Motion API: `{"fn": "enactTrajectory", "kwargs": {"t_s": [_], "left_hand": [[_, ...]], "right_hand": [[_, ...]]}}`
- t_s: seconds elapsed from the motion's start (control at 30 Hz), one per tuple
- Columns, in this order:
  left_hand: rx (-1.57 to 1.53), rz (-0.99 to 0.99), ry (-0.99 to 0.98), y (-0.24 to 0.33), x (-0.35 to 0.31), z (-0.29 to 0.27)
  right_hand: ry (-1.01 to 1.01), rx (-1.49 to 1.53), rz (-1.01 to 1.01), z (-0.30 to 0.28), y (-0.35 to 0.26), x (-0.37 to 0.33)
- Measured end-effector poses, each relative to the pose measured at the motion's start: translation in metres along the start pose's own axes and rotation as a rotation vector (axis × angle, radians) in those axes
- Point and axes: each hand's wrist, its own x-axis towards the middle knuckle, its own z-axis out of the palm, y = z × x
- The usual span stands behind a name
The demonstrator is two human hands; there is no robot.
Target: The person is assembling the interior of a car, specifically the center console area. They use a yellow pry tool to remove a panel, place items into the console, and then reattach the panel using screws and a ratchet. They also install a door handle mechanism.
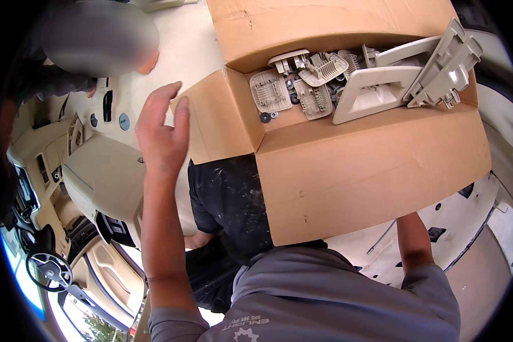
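Observation:
An open cardboard box (376, 176) lies across my lap with its flaps folded outward. My left hand (164, 128) is raised beside the box's left flap (219, 117), thumb and fingers apart and nothing between them. Under the near flap my right forearm passes out of sight, so the right hand is hidden. Inside the box are several beige ribbed plastic covers (269, 91), small dark and metal fasteners (265, 117), a larger beige trim panel (376, 91) with a recess, and long beige trim pieces (447, 68) leaning over the right side.
Beige car-interior surfaces surround me, with a steering wheel (49, 272) at lower left and a beige seat or console (105, 171) beyond my left arm. Another person's hand (148, 62) is at upper left. A light panel (439, 228) with dark holes extends at right.

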Motion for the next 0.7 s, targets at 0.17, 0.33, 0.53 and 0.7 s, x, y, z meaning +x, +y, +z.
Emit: {"fn": "enactTrajectory", "kwargs": {"t_s": [0.17,0.33,0.53,0.7], "left_hand": [[0.195,0.065,-0.727,0.088,0.032,0.078],[0.467,0.003,-1.019,0.089,0.061,0.143],[0.702,0.165,-0.655,0.077,0.03,0.148],[0.31,0.083,-0.676,0.08,0.028,0.146]], "right_hand": [[-0.004,0.018,-0.009,-0.009,-0.002,0.006],[-0.003,0.024,-0.008,-0.016,-0.004,0.01],[0.004,0.039,-0.014,-0.012,-0.005,0.009],[0.012,0.05,-0.024,-0.006,-0.009,0.014]]}}
